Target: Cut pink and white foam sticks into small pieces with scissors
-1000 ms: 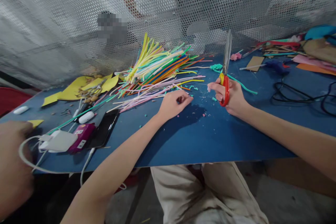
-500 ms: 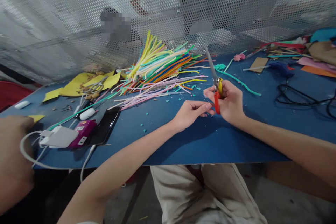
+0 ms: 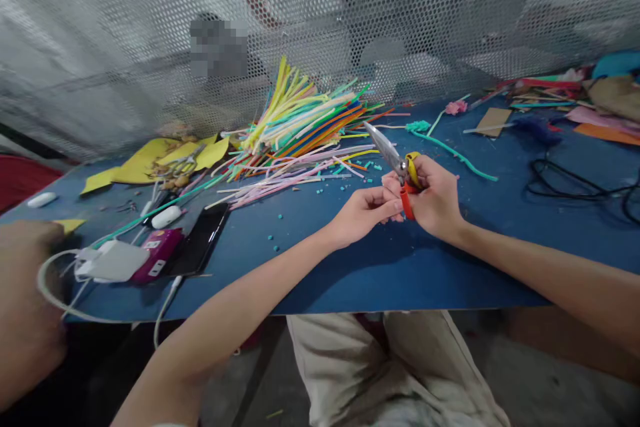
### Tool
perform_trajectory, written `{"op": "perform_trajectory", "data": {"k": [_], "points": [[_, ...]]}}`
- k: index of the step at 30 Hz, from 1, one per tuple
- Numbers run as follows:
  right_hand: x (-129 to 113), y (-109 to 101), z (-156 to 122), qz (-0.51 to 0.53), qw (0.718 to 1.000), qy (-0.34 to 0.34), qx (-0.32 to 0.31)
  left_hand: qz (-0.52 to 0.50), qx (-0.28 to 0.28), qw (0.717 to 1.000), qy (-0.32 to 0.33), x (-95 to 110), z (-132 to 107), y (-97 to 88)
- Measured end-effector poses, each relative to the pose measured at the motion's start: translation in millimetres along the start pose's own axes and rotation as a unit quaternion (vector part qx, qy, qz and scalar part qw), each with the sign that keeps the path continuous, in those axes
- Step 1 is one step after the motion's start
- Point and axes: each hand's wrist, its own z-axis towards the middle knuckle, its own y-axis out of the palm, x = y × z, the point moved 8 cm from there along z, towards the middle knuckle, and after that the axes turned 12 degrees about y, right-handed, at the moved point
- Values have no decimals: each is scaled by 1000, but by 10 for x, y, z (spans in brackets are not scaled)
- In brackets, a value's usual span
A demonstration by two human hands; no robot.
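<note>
My right hand [image 3: 434, 199] grips scissors [image 3: 395, 159] with red and yellow handles; their blades point up and to the left, closed. My left hand [image 3: 363, 212] is pinched right against my right hand, fingertips touching near the scissor handles. Whatever the fingers pinch is too small to make out. Both hands hover just above the blue table [image 3: 350, 260]. Behind them lies a large pile of coloured pipe cleaners [image 3: 300, 127], with small cut bits scattered on the table.
At the left lie a black phone [image 3: 200, 240], a purple device [image 3: 155, 250] and a white charger [image 3: 113, 261] with cable. Yellow paper [image 3: 145, 163] is behind them. A black cable [image 3: 580, 187] and craft scraps [image 3: 575, 97] sit right. Perforated metal screen [image 3: 125, 33] backs the table. Another person's blurred hand [image 3: 25, 307] is at far left.
My left hand left the table near the pipe cleaners and came to my right hand. The scissors tilted from upright to pointing up-left.
</note>
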Motion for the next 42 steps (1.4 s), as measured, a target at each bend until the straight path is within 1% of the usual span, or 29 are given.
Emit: {"op": "perform_trajectory", "data": {"k": [2, 4, 6, 8, 10, 11, 13, 14, 16, 18, 20, 21, 22, 23, 27, 30, 33, 38, 42], "points": [[-18, -9, 27, 16, 1000, -8, 6, -14, -1, 1000, 14, 31, 4, -16], [-29, -35, 67, 49, 999, -1, 13, -34, 16, 999, 31, 65, 16, -79], [-37, -85, 113, 100, 995, 9, 24, -42, 46, 997, 49, 90, 36, -201], [-15, -135, 166, 146, 988, 28, 28, -15, 82, 995, 64, 102, 55, -372], [47, -171, 218, 177, 982, 58, 25, 42, 124, 988, 83, 134, 64, -575], [88, -184, 240, 190, 979, 76, 21, 87, 134, 983, 95, 165, 65, -658], [174, -194, 272, 220, 969, 110, 8, 216, 128, 960, 124, 259, 67, -766], [214, -195, 282, 238, 963, 126, 2, 289, 116, 940, 138, 309, 66, -790], [280, -187, 291, 268, 950, 159, -8, 418, 80, 890, 164, 385, 66, -784], [315, -183, 291, 278, 943, 181, -6, 491, 21, 849, 195, 408, 70, -701], [305, -168, 287, 269, 945, 185, -7, 515, -42, 824, 232, 394, 67, -577], [289, -150, 281, 261, 948, 182, -12, 517, -62, 816, 249, 388, 61, -522], [271, -124, 273, 253, 951, 178, -21, 517, -68, 811, 263, 391, 56, -483], [252, -90, 260, 246, 953, 173, -34, 518, -61, 808, 274, 404, 52, -461], [208, 73, 169, 238, 951, 169, -98, 523, -3, 793, 311, 518, 10, -418], [193, 152, 97, 229, 949, 173, -129, 526, 3, 775, 351, 595, -44, -357], [183, 177, 67, 224, 949, 173, -140, 526, -1, 761, 378, 620, -76, -314], [203, 210, 69, 246, 939, 179, -162, 520, 15, 752, 405, 633, -92, -287], [231, 233, 58, 246, 937, 180, -167, 516, 31, 745, 422, 649, -108, -296]]}}
